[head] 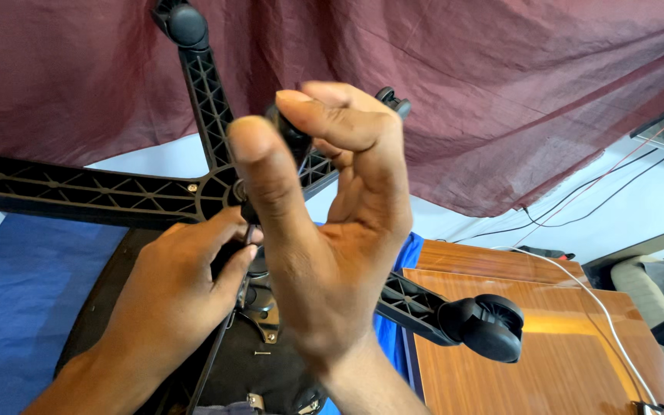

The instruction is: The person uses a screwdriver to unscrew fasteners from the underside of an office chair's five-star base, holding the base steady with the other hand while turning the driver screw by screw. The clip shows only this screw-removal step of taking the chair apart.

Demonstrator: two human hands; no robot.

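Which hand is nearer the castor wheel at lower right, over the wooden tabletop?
Right. The right hand is raised in front of the chair base, just left of the castor wheel. The left hand grips the central column, farther left.

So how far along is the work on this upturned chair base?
Done: the star base carries casters on two visible arms. In hand: the right hand pinches a black part, the left hand grips the centre column. Left: a loose screw lies on the seat underside.

- Right hand (324,230) raised in front of black star-shaped chair base (117,192), fingers half curled.
- Left hand (186,284) grips the base's centre column.
- Caster wheel (489,327) at right.
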